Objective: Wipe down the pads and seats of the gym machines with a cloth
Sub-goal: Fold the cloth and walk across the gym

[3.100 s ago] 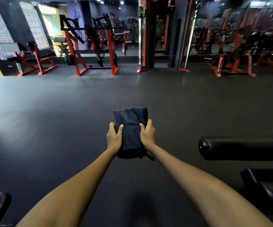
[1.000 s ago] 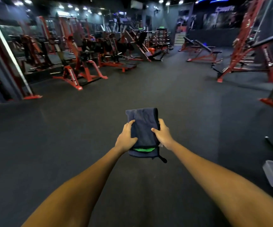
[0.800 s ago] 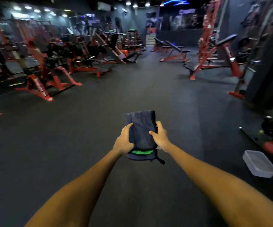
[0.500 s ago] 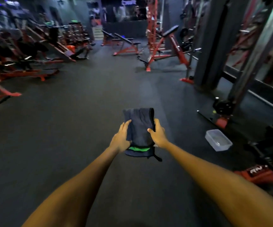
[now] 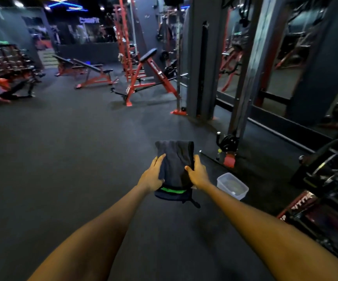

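I see dark gym floor point(image 5: 66, 151) ahead, a red incline bench point(image 5: 147, 78) far off. My folded dark cloth point(image 5: 174, 165) is out front above the floor, left hand point(image 5: 151, 177) and right hand point(image 5: 198, 175) gripping its sides. A clear tub point(image 5: 233, 186) sits just right.

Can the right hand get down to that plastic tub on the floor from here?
Probably yes: the tub sits just right of the right hand with nothing between, though that hand grips the cloth.
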